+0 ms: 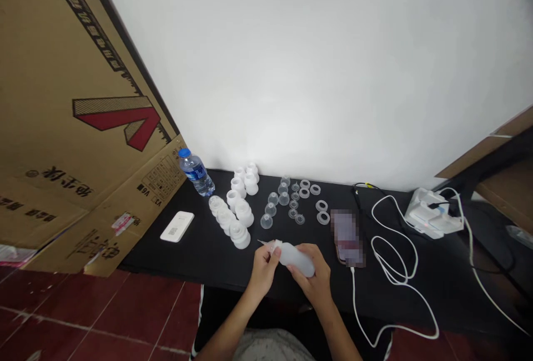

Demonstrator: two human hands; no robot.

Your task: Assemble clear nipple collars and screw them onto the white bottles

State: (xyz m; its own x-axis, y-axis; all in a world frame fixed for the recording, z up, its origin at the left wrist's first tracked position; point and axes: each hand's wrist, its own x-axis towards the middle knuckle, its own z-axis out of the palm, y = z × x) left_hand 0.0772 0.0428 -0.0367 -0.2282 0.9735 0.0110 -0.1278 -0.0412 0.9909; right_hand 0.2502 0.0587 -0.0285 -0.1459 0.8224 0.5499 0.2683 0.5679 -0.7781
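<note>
A frosted white squeeze bottle (300,261) lies tilted between my hands above the front of the black table, its pointed nozzle (263,242) aimed to the left. My left hand (265,265) is closed around the cap end, thumb and fingers pinching it. My right hand (317,275) wraps the bottle's body near its base. Beyond them stand several white plastic screw collars (239,233) in rows. To their right are clear dome-shaped caps (266,221), small clear discs with a centre stem (300,219) and flat translucent rings (323,217).
A water bottle (196,173) and a white flat device (177,226) are on the left, beside a large cardboard box (83,128). On the right lie a phone (348,237), looping white cables (400,280) and a white power strip (433,214). A white wall (308,72) rises behind the table.
</note>
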